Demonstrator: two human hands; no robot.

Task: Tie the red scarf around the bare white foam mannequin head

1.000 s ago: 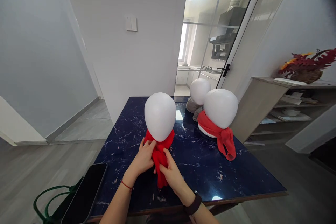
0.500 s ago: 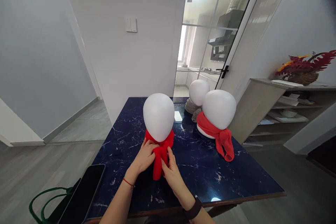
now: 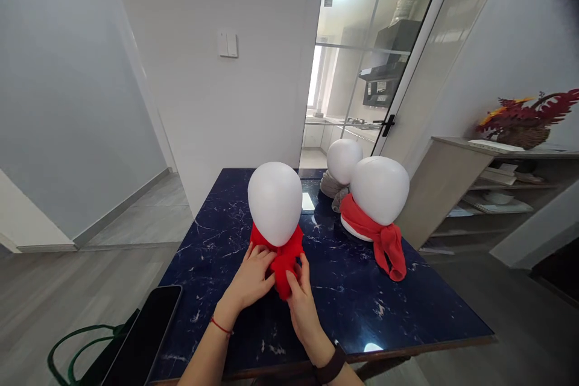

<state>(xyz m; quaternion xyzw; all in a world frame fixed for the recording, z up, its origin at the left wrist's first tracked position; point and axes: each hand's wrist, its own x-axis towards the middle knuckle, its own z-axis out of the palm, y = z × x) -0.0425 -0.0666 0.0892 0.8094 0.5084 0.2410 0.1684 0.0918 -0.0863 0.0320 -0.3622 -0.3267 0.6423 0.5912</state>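
In front of me a white mannequin head [image 3: 275,202] stands upright on the table, a bright red scarf [image 3: 284,271] wrapped around its neck. My left hand [image 3: 254,271] grips the scarf at the left of the knot, fingers bent over the cloth. From the right, my right hand [image 3: 299,292] pinches the gathered front part of the scarf between thumb and fingers. The lower end of the cloth is bunched up, partly covered by both hands.
A second white head [image 3: 380,190] wears a knotted red scarf [image 3: 389,253] on the right; behind it is another head [image 3: 344,161] with a grey scarf [image 3: 332,186]. A black phone [image 3: 142,338] lies at the left corner of the dark blue marbled table [image 3: 362,307]. Shelves [image 3: 486,193] stand beyond.
The scarf's hanging end, long and straight before, is now folded up and bunched below the neck. My right hand has shifted slightly right; my left hand has moved slightly.
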